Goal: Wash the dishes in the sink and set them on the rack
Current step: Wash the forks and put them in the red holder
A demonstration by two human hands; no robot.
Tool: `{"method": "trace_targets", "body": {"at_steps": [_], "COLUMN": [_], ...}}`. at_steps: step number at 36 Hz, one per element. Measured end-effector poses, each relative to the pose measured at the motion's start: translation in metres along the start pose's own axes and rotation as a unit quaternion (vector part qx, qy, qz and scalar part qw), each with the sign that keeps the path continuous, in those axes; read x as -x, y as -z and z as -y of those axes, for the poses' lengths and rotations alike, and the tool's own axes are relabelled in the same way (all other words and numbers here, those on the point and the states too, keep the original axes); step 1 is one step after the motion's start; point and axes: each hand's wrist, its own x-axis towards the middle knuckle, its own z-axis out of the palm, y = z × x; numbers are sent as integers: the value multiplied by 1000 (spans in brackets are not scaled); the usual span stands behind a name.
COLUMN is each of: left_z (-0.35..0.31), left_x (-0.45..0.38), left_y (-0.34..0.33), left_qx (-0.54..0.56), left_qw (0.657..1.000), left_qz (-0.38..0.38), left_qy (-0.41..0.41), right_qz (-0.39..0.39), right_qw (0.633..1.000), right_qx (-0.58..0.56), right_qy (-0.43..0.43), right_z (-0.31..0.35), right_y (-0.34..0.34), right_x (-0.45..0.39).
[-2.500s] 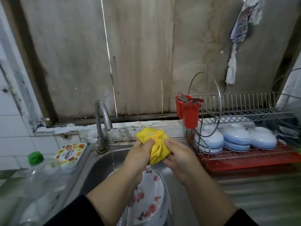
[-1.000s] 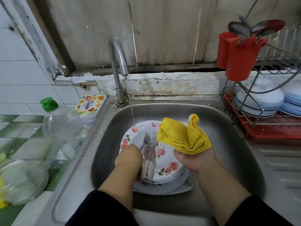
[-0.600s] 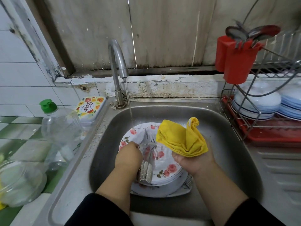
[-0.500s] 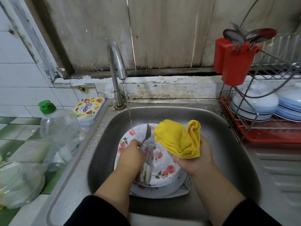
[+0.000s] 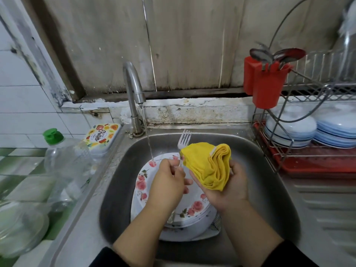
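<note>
Head view: a steel sink (image 5: 123,182) was seen in the middle, with a thin stream of water running down from the tap (image 5: 133,87) onto the dishes. A wire rack (image 5: 300,149) was set just right of the sink, and stacks of white and blue bowls (image 5: 290,130) were kept on its lower shelf. A red cup (image 5: 266,87) was hung on the rack's near corner, and spoons were stood in it. A clear bottle (image 5: 67,166) with a green cap was placed on the counter left of the sink, beside a small tub (image 5: 103,137) with fruit pictures. A pile of plates (image 5: 142,185) with pink flowers was left lying in the sink, under both hands. A folded yellow cloth (image 5: 209,168) was gripped by the right hand (image 5: 229,187), with the fingers curled round it from below. A fork (image 5: 184,140) was pinched by its handle in the left hand (image 5: 167,182) and held upright above the plates, with its prongs pointed up. The fork was held just beside the cloth's left edge, perhaps touching it.
</note>
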Motion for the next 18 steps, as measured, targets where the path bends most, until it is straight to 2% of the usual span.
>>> {"method": "trace_targets", "body": {"at_steps": [5, 8, 10, 14, 18], "left_z": [-8, -4, 1, 4, 0], "left_x": [10, 12, 13, 15, 16], "left_y": [7, 6, 5, 7, 14], "left_qx": [34, -7, -49, -113, -72], "left_qw": [999, 998, 995, 982, 978], "left_qz": [-16, 32, 75, 144, 190], "left_qy": [-30, -47, -53, -38, 40], "right_qz": [7, 26, 52, -19, -60], "right_qw": [1000, 999, 991, 977, 967], "right_qx": [2, 38, 113, 213, 247], "right_qy": [-7, -20, -42, -26, 16], "right_z": [1, 0, -5, -15, -12], "right_y": [1, 0, -4, 6, 11], "right_x": [-1, 1, 2, -6, -9]}}
